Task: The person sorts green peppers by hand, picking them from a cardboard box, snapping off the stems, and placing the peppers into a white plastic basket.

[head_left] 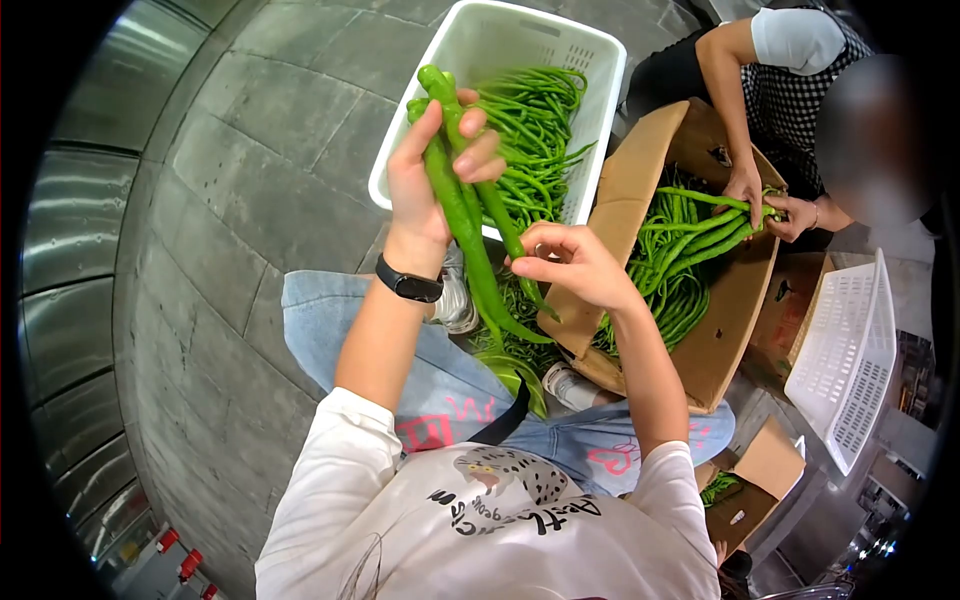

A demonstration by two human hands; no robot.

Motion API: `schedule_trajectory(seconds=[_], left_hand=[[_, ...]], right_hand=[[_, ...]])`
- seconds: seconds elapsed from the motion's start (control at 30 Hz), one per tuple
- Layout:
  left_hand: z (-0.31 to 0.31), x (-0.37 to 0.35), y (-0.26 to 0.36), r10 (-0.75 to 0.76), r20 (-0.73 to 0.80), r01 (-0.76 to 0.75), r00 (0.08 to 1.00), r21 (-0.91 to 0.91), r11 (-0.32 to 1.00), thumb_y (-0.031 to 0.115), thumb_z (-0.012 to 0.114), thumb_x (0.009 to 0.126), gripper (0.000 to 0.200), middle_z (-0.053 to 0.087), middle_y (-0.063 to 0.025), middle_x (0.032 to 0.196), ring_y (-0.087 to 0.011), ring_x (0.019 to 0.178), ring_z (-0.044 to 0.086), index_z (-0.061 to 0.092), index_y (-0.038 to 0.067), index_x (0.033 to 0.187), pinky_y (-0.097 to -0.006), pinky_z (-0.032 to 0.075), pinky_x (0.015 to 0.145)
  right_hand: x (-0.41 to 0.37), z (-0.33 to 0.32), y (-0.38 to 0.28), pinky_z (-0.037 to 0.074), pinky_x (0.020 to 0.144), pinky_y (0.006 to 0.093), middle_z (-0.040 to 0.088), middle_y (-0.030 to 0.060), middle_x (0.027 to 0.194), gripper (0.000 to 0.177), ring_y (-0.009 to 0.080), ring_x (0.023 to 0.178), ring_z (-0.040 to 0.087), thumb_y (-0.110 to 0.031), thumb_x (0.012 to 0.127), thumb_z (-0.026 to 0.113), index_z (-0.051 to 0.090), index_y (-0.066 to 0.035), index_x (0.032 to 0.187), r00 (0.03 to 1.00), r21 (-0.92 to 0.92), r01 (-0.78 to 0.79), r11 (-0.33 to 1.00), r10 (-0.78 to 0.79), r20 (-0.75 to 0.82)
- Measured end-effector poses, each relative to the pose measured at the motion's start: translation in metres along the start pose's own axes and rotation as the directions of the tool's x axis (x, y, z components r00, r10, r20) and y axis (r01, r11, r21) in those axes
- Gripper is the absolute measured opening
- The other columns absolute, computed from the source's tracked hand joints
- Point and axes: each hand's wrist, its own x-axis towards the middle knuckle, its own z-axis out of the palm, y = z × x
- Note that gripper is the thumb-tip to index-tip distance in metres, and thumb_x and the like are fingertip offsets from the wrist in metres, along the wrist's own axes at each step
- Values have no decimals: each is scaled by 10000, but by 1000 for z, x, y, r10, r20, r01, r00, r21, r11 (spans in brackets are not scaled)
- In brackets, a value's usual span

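Observation:
My left hand (425, 185) is closed around a few long green peppers (465, 220), thick ends up, tips hanging over my lap. Thumb and fingertips of my right hand (580, 265) pinch at the lower part of one pepper in that bunch. Just beyond both hands stands a white plastic crate (470, 35) with many long, thin green peppers (540, 125) inside. To the right, a cardboard box (640, 155) holds more long green peppers (675, 270). Between my feet, green scraps or stems lie below the hands, partly hidden.
Across the box, another person (790, 110) has both hands on a bunch of peppers. A white perforated crate (850, 360) stands tilted at the right. Lower right is a smaller cardboard box (775, 455) with some green inside. Grey tiles (230, 200) and metal panels (80, 240) lie left.

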Motion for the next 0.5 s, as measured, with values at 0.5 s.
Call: schedule_trajectory(seconds=[0.5], left_hand=[[-11, -1, -25, 283, -338, -2, 897, 638, 770, 377, 410, 983, 331, 563, 7, 803, -75, 598, 456, 545, 76, 1005, -229, 357, 525]], right_hand=[[-12, 14, -9, 408, 621, 367, 483, 61, 699, 247, 257, 695, 482, -103, 655, 729, 495, -43, 710, 714, -807, 105, 582, -609, -346]])
